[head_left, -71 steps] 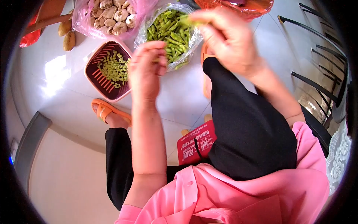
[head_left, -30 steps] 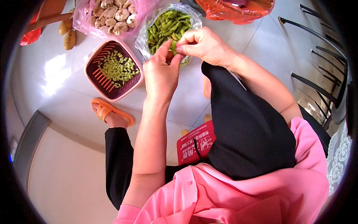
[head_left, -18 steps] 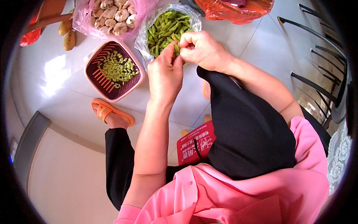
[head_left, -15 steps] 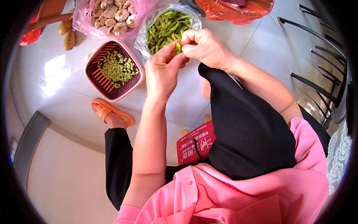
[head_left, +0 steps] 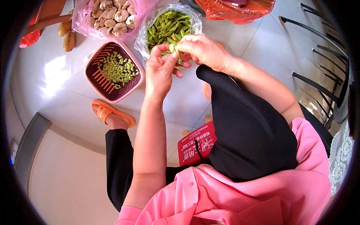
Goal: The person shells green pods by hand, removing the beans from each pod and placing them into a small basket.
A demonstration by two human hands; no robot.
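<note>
My left hand (head_left: 159, 73) and my right hand (head_left: 206, 52) meet in front of a clear plastic bag (head_left: 141, 40) full of green soybean pods (head_left: 168, 25). Between their fingertips is an opened soybean pod (head_left: 180, 60), both hands closed on it. A pale green bean (head_left: 172, 48) shows at the top of the pod, by the fingertips. The fingers partly hide the pod. Left of my left hand, a pink and dark slatted basket (head_left: 111, 98) stands on the floor with many shelled green beans (head_left: 118, 69) in it.
A pink bag (head_left: 80, 23) of garlic bulbs (head_left: 120, 15) lies behind the basket, with potatoes (head_left: 69, 41) to its left. An orange-red bag (head_left: 236, 13) is at the back. Black metal legs (head_left: 318, 88) stand at right. A red printed board (head_left: 197, 144) lies between my legs.
My hands have come slightly lower and turned. The pod, pinched mostly hidden before, now shows split, with a pale bean visible at the fingertips.
</note>
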